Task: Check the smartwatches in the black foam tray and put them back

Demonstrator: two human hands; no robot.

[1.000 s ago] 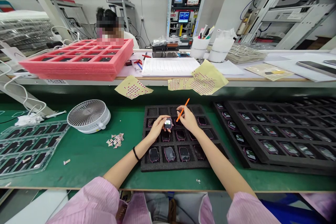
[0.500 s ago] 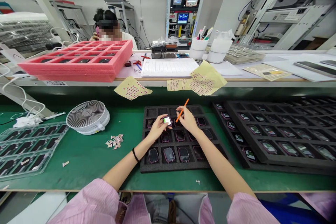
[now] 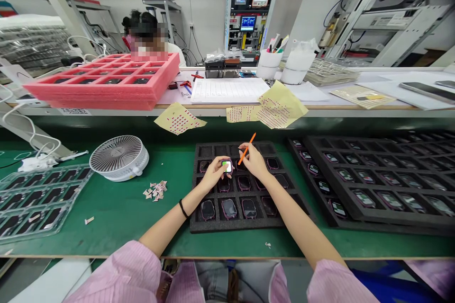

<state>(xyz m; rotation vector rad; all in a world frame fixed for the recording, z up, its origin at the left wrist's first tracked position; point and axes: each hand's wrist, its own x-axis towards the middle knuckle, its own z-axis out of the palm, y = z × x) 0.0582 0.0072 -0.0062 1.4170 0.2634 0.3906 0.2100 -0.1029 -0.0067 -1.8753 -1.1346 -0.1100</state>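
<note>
My left hand [image 3: 213, 173] is closed around a smartwatch body [image 3: 227, 166] whose lit screen shows white and green; the thumb lies over the left part of the screen. In my right hand [image 3: 251, 160] is a thin orange pen-like tool [image 3: 247, 148], its lower tip pointing down and left, a little apart from the watch. Both hands are over a black foam tray [image 3: 220, 227], where dark-screened watch bodies with purplish frames sit in separate pockets. Several pockets along its back row hold no watch.
A white round fan [image 3: 119, 158] and a pile of small pale pieces [image 3: 155, 191] are left of the tray. Clear trays [image 3: 53, 227] lie far left, more black foam trays [image 3: 334, 222] right. A shelf edge [image 3: 209, 112] with pink foam trays [image 3: 152, 94] runs behind; a person sits beyond.
The watch in my left hand has turned slightly, and its screen display looks different, with more white and green showing. My right hand and the orange tool have barely moved.
</note>
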